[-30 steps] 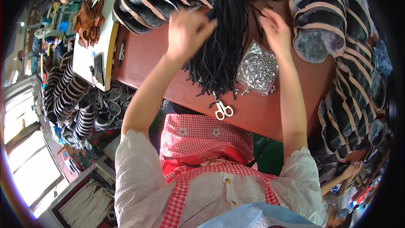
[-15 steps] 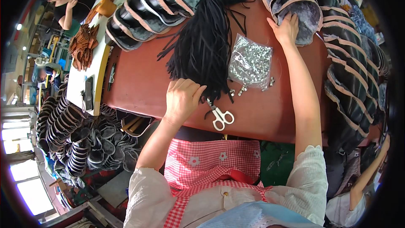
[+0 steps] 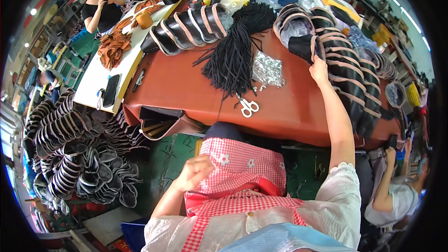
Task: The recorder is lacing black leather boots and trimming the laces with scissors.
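Note:
My right hand [image 3: 319, 71] grips the edge of a black shoe upper [image 3: 301, 47] with a pinkish toothed rim and grey fleece lining. It tilts beside a stack of similar uppers [image 3: 289, 15] at the table's far right. My left hand [image 3: 195, 172] hovers over my lap, fingers curled; anything inside them is hidden. On the table, a bundle of black laces [image 3: 232, 58] lies near a clear bag of small metal parts [image 3: 267, 69]. A few loose metal pieces rest by the bag. White-handled scissors [image 3: 249, 108] lie near the front edge, touched by neither hand.
More nested uppers [image 3: 192, 29] line the table's far left, and long rows [image 3: 343, 63] bound the right side. A pale side table [image 3: 95, 86] bears a black phone [image 3: 111, 90] and brown leather pieces [image 3: 113, 49]. Uppers heap at lower left [image 3: 65, 135]. Other people work nearby.
My right hand has taken hold of an upper from the right-hand stack and tipped it out. My left hand has drawn back from the laces to above my lap. The view has shifted.

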`<state>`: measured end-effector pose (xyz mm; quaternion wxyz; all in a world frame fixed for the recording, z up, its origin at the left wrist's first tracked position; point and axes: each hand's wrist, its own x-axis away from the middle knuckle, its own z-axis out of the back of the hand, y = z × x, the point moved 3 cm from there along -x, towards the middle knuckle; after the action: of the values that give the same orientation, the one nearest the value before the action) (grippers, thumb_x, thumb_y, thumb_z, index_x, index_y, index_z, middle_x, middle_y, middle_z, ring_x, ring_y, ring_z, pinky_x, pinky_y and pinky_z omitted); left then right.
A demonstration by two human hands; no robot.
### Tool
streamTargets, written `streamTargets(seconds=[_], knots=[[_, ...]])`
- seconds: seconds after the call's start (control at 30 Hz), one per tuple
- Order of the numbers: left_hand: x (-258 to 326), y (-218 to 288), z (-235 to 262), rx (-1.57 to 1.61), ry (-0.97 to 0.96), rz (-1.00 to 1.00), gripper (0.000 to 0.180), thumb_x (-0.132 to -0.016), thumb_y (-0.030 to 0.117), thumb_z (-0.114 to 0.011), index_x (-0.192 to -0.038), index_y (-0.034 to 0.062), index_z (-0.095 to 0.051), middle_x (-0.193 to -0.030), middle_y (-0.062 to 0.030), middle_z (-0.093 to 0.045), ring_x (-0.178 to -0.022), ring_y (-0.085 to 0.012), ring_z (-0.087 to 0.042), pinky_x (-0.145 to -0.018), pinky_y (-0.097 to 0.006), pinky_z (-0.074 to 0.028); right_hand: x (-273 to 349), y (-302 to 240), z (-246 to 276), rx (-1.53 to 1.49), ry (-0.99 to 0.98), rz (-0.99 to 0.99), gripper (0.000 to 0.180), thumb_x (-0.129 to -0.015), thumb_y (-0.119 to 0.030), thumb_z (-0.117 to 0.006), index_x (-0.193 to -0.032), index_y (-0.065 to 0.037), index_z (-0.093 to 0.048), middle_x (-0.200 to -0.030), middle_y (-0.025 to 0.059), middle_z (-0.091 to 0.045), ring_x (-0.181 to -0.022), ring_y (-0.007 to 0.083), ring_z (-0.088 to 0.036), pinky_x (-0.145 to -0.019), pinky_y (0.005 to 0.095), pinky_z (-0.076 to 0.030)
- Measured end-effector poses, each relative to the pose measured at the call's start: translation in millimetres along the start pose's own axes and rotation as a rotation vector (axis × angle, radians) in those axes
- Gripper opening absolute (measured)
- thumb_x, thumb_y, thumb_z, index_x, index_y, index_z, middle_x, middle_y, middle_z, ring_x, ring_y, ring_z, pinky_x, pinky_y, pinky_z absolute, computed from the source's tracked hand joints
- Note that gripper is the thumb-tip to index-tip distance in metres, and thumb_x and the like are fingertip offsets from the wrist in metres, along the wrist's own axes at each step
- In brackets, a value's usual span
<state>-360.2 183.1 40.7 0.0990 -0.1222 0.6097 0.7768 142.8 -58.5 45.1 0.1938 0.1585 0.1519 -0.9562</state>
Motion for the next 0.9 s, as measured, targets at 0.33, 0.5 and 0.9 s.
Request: streamTargets(seconds=[0.33, 0.5, 0.9], knots=[[97.1, -11.0, 24.3, 0.319, 0.791, 0.405, 0.043, -0.1, 0.031, -0.042, -0.092, -0.0043, -0.065, -0.06, 0.0017, -0.038, -0.052, -0.0085, -0.038, -0.051, -0.025, -0.032, 113.8, -49.9, 103.0, -1.001, 0.14, 0.141, 0.037, -0.084, 0.005, -0.055, -0.121, 0.009, -0.053, -0.115, 0.0138, -0.062, -0.106, 0.0214, -0.058, -0.095, 0.0301, -0.041], [76.2, -27.5, 36.1, 0.356, 0.923, 0.299, 0.028, -0.098, 0.014, -0.048, -0.121, 0.0029, -0.061, -0.065, 0.0023, -0.04, -0.057, -0.0074, -0.037, -0.055, -0.021, -0.033, 184.7, -127.2, 127.5, -1.589, -0.219, 0.131, 0.043, -0.082, 0.0, -0.064, -0.123, 0.003, -0.054, -0.118, 0.0104, -0.062, -0.106, 0.019, -0.06, -0.095, 0.0322, -0.044], [-28.6, -88.5, 25.4, 0.226, 0.959, 0.079, 0.032, -0.093, 0.014, -0.06, -0.118, -0.0062, -0.059, -0.111, -0.0131, -0.067, -0.099, -0.0176, -0.065, -0.084, -0.027, -0.051, 370.5, -173.2, -79.1, -2.053, -0.899, -0.55, 0.061, -0.084, -0.003, -0.063, -0.14, -0.006, -0.04, -0.134, 0.0081, -0.052, -0.123, 0.0235, -0.049, -0.106, 0.0353, -0.034]])
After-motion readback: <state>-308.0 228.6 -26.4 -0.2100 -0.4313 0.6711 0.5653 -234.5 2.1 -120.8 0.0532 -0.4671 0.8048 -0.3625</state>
